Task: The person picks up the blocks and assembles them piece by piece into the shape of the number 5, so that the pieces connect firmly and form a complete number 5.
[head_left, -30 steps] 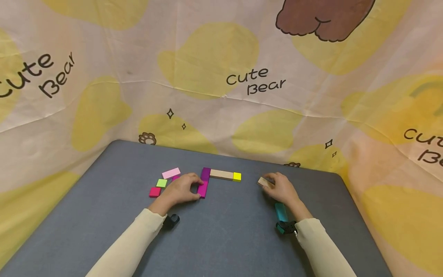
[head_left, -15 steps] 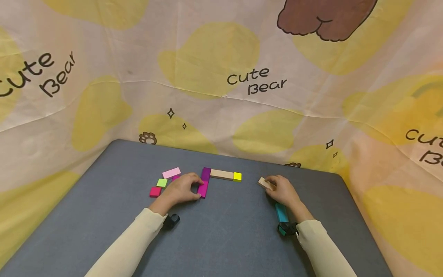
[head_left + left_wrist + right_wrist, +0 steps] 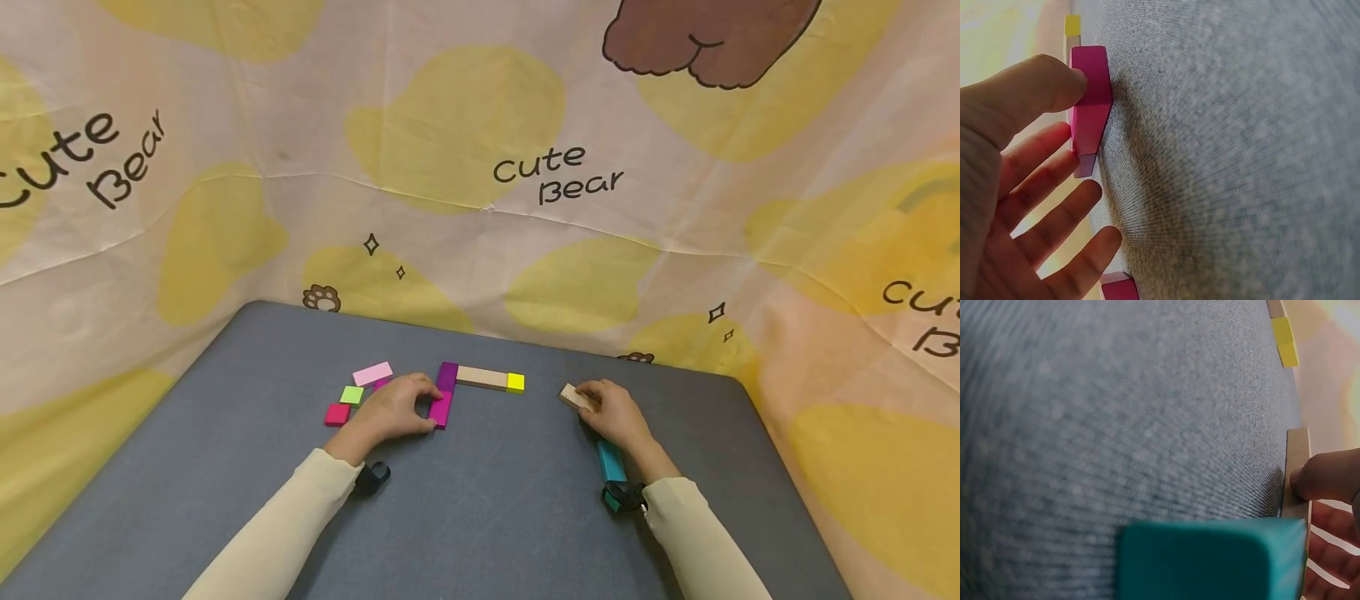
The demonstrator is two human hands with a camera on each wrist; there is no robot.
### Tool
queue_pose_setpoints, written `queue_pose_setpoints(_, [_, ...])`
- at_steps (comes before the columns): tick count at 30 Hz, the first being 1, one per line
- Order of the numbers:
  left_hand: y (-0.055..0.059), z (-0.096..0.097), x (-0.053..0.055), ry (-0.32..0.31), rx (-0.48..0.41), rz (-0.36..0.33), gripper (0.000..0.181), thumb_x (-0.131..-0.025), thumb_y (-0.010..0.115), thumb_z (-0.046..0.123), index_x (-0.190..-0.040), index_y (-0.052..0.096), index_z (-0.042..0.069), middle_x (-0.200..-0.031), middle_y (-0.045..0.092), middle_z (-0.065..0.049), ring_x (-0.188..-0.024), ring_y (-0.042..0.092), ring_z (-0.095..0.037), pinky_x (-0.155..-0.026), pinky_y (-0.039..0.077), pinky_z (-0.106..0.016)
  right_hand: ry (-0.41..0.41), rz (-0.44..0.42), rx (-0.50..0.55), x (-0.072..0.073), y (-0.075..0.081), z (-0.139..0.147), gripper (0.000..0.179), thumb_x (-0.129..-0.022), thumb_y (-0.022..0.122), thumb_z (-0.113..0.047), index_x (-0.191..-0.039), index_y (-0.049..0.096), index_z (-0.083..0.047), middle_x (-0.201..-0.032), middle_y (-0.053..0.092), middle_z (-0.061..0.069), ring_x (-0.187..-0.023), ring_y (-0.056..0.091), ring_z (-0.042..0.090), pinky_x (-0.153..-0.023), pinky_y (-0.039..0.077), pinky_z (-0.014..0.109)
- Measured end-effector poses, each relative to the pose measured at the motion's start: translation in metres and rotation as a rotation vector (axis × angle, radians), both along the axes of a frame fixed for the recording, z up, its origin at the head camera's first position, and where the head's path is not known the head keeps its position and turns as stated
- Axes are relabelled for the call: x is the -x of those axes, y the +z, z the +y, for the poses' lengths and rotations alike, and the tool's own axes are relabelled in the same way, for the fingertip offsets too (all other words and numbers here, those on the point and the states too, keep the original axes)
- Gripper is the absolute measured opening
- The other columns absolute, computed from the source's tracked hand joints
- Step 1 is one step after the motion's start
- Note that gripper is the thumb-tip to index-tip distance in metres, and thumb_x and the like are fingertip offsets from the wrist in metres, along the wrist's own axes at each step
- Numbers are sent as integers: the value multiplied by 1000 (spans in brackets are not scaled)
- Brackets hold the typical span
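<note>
My left hand holds a magenta block at the table's middle, thumb on its near end and index finger at its left side; the other fingers are spread in the left wrist view. Beyond that block, in line with it, lies a purple block. From its right side runs a long plain wooden block, ending at a yellow block. Farther right, my right hand pinches a second plain wooden block lying on the table; the right wrist view shows the thumb on its side.
Left of my left hand lie a pink block, a green block and a red block. Another magenta block is partly hidden by that hand. Under my right wrist sits a teal block. A printed cloth stands behind the grey table.
My right hand has shifted very slightly toward me, showing a bit more of the wooden block. My left hand and the other blocks have stayed put.
</note>
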State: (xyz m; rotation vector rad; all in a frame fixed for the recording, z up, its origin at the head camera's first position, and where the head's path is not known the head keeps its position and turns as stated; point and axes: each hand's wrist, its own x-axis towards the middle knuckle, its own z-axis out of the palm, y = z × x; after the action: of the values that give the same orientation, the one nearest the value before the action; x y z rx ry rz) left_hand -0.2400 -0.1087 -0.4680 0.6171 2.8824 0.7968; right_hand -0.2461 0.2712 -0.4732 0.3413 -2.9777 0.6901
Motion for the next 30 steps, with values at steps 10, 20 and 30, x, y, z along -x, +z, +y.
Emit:
queue_pose_setpoints(10, [-2,-1,1,-2,4,-8,40,-73,80,24,-111,71,15,-114,65,1,-112,59,-20,-99,48,-41,18,55,28,-4,2,-9,30,-83,70,-12,-112,69,-9,-104,67,12,-88,61,25,-75,51,44])
queue_pose_setpoints(20, [-2,-1,1,-6,7,1,39,-73,81,24,-109,72,14,-114,65,0,-112,60,-21,-98,48,-41,53,77,26,-9,3,-32,29,-81,72,-12,-110,71,-13,-107,69,9,-94,62,25,-77,51,43])
queue_pose_setpoints(30, [-1,-1,2,-6,11,-2,39,-73,81,25,-110,72,15,-115,65,1,-113,59,-20,-99,48,-41,86,92,47,-17,3,-66,28,-80,73,-12,-108,72,-15,-109,70,6,-97,61,24,-80,50,41])
